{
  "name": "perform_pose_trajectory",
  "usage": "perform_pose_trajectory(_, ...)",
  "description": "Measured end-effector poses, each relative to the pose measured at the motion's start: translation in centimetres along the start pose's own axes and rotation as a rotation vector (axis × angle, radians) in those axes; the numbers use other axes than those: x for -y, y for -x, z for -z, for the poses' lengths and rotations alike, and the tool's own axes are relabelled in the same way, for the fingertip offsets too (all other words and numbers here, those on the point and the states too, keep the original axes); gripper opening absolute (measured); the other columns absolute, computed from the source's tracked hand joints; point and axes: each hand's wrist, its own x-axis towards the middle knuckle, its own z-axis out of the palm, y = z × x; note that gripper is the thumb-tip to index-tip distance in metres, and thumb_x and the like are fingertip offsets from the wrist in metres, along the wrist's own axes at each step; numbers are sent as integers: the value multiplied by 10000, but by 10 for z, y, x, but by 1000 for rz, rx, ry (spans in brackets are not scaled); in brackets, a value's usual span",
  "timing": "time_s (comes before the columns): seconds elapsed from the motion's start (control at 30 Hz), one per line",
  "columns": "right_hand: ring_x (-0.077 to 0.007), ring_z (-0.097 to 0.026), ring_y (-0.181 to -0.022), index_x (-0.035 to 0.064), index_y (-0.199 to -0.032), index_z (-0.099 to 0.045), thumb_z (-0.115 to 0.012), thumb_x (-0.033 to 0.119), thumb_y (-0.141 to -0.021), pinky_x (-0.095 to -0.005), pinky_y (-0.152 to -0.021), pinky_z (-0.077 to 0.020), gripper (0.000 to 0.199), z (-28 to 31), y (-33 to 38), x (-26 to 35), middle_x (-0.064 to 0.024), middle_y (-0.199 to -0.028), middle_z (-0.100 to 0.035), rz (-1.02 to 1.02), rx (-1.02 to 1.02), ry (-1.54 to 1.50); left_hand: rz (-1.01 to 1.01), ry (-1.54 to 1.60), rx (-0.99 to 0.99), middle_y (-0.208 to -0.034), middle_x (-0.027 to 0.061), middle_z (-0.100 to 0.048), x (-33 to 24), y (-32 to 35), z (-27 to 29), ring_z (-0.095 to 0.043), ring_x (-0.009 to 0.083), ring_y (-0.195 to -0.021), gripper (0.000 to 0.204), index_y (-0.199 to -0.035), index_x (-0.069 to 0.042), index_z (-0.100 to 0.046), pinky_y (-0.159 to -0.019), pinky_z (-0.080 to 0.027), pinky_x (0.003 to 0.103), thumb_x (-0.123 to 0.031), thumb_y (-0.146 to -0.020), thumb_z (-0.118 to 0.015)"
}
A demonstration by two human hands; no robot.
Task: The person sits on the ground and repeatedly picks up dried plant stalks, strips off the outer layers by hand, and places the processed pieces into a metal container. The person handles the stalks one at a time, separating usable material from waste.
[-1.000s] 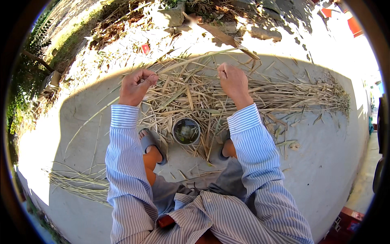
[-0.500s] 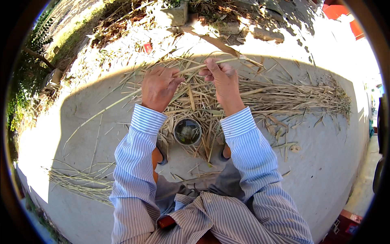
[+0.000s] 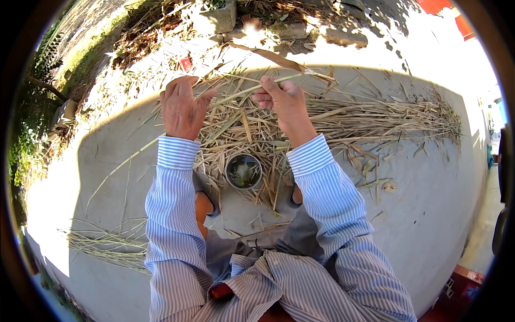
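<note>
**Stalk held over the straw heap**

Fingers (image 3: 266,96) of the right hand (image 3: 284,104) are pinched shut on a long pale stalk (image 3: 279,80), which is held above the heap of dry straw (image 3: 332,121). From that grip the stalk is seen running up and to the right towards a brown leaf (image 3: 273,56) on the sunlit ground, and down and to the left past the other hand. The left hand (image 3: 182,107) is raised beside it with its back turned to the camera and its fingers (image 3: 185,86) loosely spread; the thumb lies close to the stalk, but whether it is touched cannot be told. Both forearms are covered by blue-and-white striped sleeves (image 3: 171,204).

Below the 2 hands, a small round metal bowl (image 3: 244,172) is set on the grey concrete (image 3: 424,214), at the near edge of the heap and between the person's feet. The straw is spread in a wide band to the right, with loose leaves scattered just beside it. A second, thinner bundle of stalks (image 3: 102,244) is laid well apart on the left. Stones (image 3: 214,19) and leaf litter are seen beyond the concrete, at the top.
</note>
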Motion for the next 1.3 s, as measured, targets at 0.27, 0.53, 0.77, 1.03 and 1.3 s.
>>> perform_pose_trajectory(0.27,-100,-602,-725,-2,-1029,-625,-648,236,-910,-215,-630,-478,267,30,-20,8,-57,-875,-664,10,55,-371,371,469,469,-684,108,-629,-3,12,18,-618,297,-676,173,-838,-55,-634,-604,-463,413,-225,-841,-665)
perform_pose_trajectory(0.53,-123,-546,-719,21,-992,-589,-612,202,-933,-262,-612,-447,191,81,-33,29,-59,-846,-609,54,5,-834,91,-23,378,-649,85,-594,28,1,59,-577,303,-682,180,-800,-78,-575,-647,-417,416,-209,-782,-697)
perform_pose_trajectory(0.77,-137,-639,-775,-35,-1002,-621,-646,184,-909,-234,-661,-529,239,48,-25,18,-98,-932,-677,93,7,-410,190,-163,337,-708,51,-644,33,8,61,-598,248,-783,184,-856,-101,-603,-742,-382,398,-193,-754,-725)
perform_pose_trajectory(1.03,-140,-654,-838,-20,-1037,-629,-652,186,-904,-260,-727,-550,246,-13,-2,-25,-98,-971,-687,-66,211,-379,238,428,219,-694,123,-640,-34,7,-6,-604,335,-684,168,-822,-65,-658,-610,-455,434,-214,-779,-721)
perform_pose_trajectory(1.3,-116,-626,-730,2,-963,-628,-656,214,-906,-220,-632,-527,222,34,-24,10,-62,-842,-651,47,-108,-161,682,847,405,-712,64,-677,15,36,1,-644,132,-683,124,-878,-31,-679,-609,-494,285,-141,-827,-701)
